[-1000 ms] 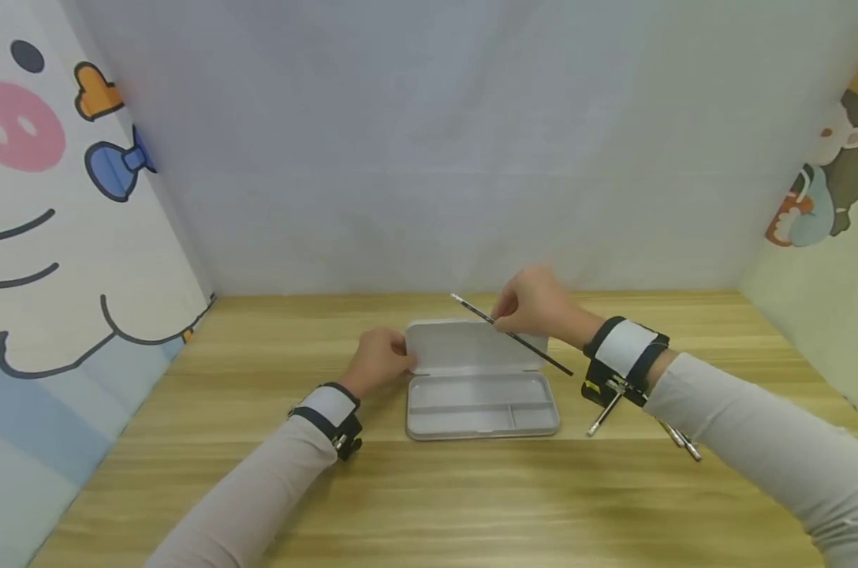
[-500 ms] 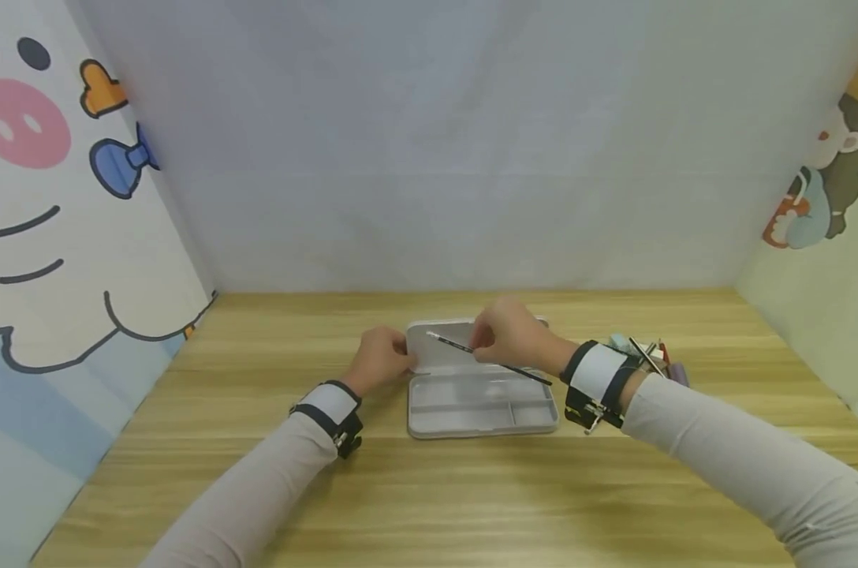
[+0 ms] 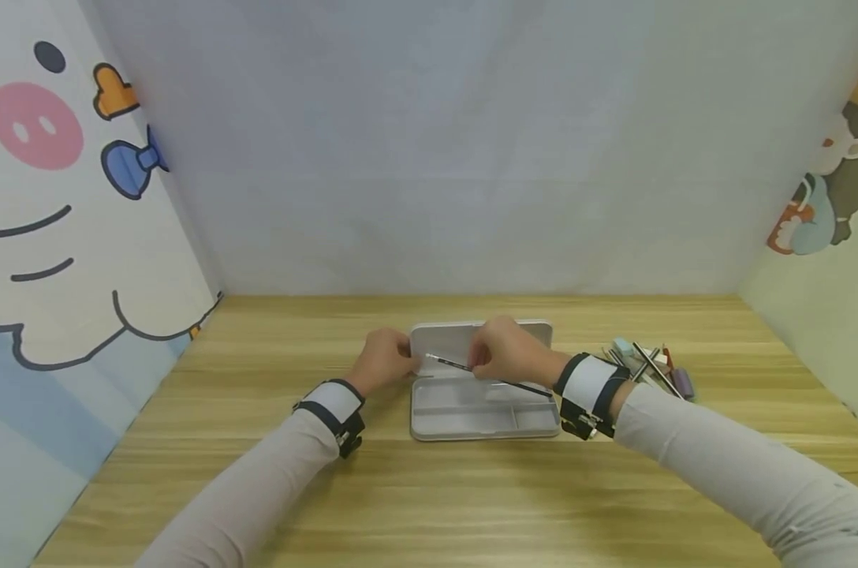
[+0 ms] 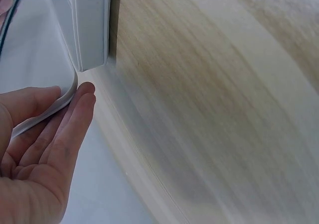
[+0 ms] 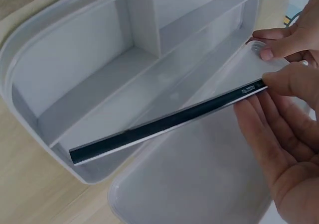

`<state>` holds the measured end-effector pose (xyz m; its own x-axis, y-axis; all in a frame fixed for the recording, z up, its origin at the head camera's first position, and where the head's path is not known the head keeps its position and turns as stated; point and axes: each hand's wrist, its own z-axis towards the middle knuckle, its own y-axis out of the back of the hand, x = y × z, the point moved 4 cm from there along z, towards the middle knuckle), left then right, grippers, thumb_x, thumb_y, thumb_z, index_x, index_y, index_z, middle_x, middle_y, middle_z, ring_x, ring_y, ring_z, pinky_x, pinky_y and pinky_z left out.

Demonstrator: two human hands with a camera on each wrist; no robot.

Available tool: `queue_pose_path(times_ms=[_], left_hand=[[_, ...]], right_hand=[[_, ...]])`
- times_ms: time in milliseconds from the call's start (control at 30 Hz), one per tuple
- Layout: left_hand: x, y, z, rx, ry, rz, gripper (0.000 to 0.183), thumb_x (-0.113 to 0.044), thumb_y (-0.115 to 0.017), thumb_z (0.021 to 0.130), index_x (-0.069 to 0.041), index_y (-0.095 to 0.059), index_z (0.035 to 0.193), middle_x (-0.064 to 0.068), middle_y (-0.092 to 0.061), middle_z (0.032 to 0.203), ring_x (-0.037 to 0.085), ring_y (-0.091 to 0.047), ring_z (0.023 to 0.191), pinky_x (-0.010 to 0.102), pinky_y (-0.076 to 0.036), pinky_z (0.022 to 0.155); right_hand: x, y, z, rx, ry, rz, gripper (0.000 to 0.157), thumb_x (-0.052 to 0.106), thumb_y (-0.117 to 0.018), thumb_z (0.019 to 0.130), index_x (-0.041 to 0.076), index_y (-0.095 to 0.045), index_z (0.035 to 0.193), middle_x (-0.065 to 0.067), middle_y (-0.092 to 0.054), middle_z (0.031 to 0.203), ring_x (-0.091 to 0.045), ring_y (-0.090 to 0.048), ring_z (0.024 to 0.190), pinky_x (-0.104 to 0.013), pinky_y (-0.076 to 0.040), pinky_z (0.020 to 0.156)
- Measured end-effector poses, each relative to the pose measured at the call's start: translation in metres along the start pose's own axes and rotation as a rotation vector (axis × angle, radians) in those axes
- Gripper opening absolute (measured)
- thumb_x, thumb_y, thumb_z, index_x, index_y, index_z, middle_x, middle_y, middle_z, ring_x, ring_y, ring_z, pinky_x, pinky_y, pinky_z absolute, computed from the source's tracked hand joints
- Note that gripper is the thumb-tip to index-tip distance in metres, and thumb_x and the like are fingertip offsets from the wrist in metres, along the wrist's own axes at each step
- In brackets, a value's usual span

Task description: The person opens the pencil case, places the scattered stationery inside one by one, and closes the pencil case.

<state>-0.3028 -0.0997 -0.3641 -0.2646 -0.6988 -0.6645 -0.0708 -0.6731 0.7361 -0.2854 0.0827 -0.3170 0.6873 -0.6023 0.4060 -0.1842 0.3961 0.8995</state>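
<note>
A white pencil case (image 3: 429, 426) lies unfolded on the table, its divided tray toward me and its lid (image 3: 439, 341) tilted up behind. The left hand (image 3: 382, 361) pinches the lid's left edge; the left wrist view shows the thumb inside and the fingers behind it. Between thumb and fingertips of the right hand (image 3: 509, 351) is a dark pencil (image 5: 169, 127) with a white end pointing left. That pencil slants over the case, its other end above the right side of the tray. In the right wrist view the tray's compartments (image 5: 75, 45) hold nothing visible.
To the right lies a small pile: crossed pencils (image 3: 658, 369), a pale blue block (image 3: 622, 347), a purple item (image 3: 682, 384) and something red, partly hidden by the right forearm. A pale curtain (image 3: 471, 158) stands behind the table, with cartoon-printed panels at both sides.
The right hand has brought the pencil left and down over the case, uncovering the pile at right. The left hand keeps its hold on the lid.
</note>
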Motion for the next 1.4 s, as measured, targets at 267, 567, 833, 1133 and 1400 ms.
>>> queue_pose_path(times_ms=[267,567,833,1133,1400], left_hand=[[-0.003,0.002,0.002,-0.003,-0.014,0.029,0.005,-0.007,-0.065,0.074,-0.002,-0.067,0.072,0.005,-0.064,0.063,0.011,-0.053,0.053,0.023,-0.046,0.051],[-0.003,0.003,-0.003,-0.005,-0.050,0.038,0.006,-0.006,-0.065,0.074,-0.001,-0.066,0.072,0.006,-0.064,0.063,0.010,-0.053,0.053,0.023,-0.046,0.052],[-0.003,0.004,-0.003,-0.021,-0.071,0.063,0.005,-0.005,-0.068,0.073,-0.001,-0.066,0.072,0.006,-0.064,0.062,0.010,-0.053,0.053,0.024,-0.046,0.052],[-0.001,0.004,0.001,-0.015,-0.035,0.072,0.006,-0.006,-0.068,0.074,-0.001,-0.067,0.073,0.006,-0.065,0.063,0.010,-0.054,0.053,0.024,-0.047,0.053],[0.000,0.002,-0.002,-0.010,-0.007,0.053,0.006,-0.007,-0.068,0.075,-0.001,-0.067,0.077,0.006,-0.065,0.066,0.010,-0.055,0.056,0.025,-0.048,0.055]], right_hand=[[-0.001,-0.008,0.004,0.069,0.046,-0.037,0.010,0.002,-0.068,0.065,0.011,-0.066,0.068,0.004,-0.062,0.066,-0.004,-0.053,0.060,-0.023,-0.048,0.057],[0.006,-0.020,0.011,0.135,0.097,-0.041,0.009,0.002,-0.067,0.063,0.009,-0.067,0.068,0.002,-0.064,0.066,-0.003,-0.054,0.060,-0.021,-0.048,0.057],[0.004,-0.025,0.010,0.177,0.098,-0.039,0.011,-0.001,-0.065,0.061,0.008,-0.067,0.066,-0.001,-0.065,0.066,-0.003,-0.055,0.059,-0.020,-0.048,0.056],[0.005,-0.031,0.009,0.220,0.101,-0.040,0.011,-0.001,-0.064,0.060,0.008,-0.067,0.066,-0.001,-0.065,0.065,-0.004,-0.054,0.059,-0.021,-0.048,0.057],[0.002,-0.039,0.009,0.228,0.119,-0.043,0.012,-0.002,-0.064,0.061,0.008,-0.068,0.065,0.001,-0.064,0.063,-0.003,-0.053,0.058,-0.021,-0.048,0.056]])
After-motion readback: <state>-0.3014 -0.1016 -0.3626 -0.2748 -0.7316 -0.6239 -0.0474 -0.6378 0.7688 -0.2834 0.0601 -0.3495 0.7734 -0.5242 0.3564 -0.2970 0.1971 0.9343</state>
